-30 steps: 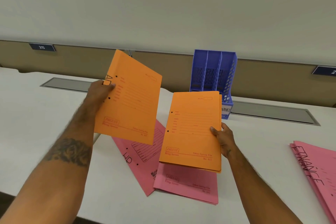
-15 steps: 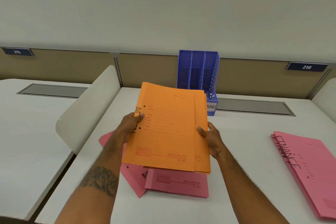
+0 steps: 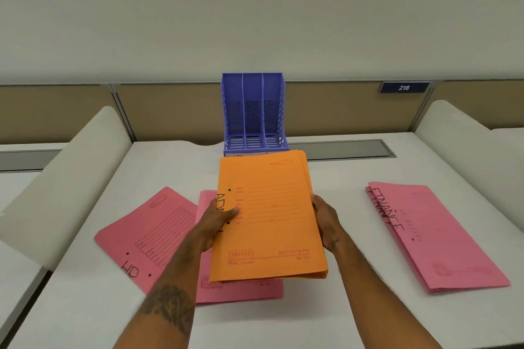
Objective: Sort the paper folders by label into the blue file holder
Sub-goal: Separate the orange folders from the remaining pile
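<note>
While hands (image 3: 217,221) (image 3: 326,222) grip orange folders (image 3: 272,229) at L/R edges, holder (image 3: 252,91) sits beyond.

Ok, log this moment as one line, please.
left hand, right hand: grip stack of orange paper folders | blue plastic file holder: three slots empty | pink paper folders: lying on white desk

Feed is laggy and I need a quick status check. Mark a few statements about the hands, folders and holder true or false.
1. Both the left hand and the right hand hold the orange folders. True.
2. The blue file holder has folders in it. False: all three slots look empty.
3. The pink stack on the right reads FINANCE. True.
4. The HR folder is orange. False: it is pink and lies at the left.
</note>
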### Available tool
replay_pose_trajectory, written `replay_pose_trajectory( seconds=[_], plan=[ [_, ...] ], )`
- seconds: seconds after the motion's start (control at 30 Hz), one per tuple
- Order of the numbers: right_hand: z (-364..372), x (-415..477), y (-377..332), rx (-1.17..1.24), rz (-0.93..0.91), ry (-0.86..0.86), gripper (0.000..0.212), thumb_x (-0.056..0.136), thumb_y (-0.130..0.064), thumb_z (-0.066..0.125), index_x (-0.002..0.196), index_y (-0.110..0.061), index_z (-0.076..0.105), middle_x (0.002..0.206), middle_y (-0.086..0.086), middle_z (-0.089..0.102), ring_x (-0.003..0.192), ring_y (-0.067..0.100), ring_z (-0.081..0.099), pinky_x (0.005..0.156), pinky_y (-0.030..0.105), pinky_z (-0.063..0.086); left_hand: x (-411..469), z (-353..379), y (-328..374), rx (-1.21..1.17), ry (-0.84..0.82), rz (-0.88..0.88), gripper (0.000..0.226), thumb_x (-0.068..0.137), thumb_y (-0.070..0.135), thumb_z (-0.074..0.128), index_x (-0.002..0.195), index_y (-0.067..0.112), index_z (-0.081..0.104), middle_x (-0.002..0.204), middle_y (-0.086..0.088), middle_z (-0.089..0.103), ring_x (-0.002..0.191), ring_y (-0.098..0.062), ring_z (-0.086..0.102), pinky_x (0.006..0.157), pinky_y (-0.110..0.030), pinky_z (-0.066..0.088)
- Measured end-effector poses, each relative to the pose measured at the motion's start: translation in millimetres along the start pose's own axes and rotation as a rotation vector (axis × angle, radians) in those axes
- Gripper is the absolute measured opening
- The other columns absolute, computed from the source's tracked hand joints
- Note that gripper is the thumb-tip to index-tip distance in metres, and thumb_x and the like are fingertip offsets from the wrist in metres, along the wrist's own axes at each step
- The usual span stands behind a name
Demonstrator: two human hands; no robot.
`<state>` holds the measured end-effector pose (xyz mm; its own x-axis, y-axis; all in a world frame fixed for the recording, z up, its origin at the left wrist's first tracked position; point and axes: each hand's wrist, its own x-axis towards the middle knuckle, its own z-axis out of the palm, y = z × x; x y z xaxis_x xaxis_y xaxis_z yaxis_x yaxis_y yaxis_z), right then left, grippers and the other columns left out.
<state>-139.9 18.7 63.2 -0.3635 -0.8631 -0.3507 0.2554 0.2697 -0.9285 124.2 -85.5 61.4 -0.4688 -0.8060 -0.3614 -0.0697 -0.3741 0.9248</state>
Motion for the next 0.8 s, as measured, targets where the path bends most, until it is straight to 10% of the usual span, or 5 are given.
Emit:
replay_pose_trajectory(
  seconds=[0.27, 0.8],
  plan=[
    [-91, 19, -4, -0.074, 0.002, -0.024, 0.039, 0.096, -0.035, 0.057, 0.13, -0.018, 0.054, 0.115, 0.009, 0.069, 0.098, 0.031, 0.069, 0.086, 0.056, 0.054, 27, 92, -5, 0.168, -0.005, 0.096, 0.055, 0.075, 0.037, 0.081, 0.124, 0.027, 0.058, 0.112, 0.001, 0.074, 0.098, -0.019, 0.073, 0.083, -0.042, 0.06],
    [-219, 56, 33, -0.382, 0.073, 0.135, 0.038, 0.093, -0.03, 0.062, 0.125, -0.009, 0.058, 0.118, 0.01, 0.065, 0.102, 0.029, 0.063, 0.089, 0.047, 0.054, 64, 220, -71, 0.193, 0.333, -0.053, 0.069, 0.084, 0.036, 0.077, 0.141, 0.014, 0.046, 0.135, -0.013, 0.055, 0.111, -0.032, 0.065, 0.094, -0.053, 0.055]
  ],
)
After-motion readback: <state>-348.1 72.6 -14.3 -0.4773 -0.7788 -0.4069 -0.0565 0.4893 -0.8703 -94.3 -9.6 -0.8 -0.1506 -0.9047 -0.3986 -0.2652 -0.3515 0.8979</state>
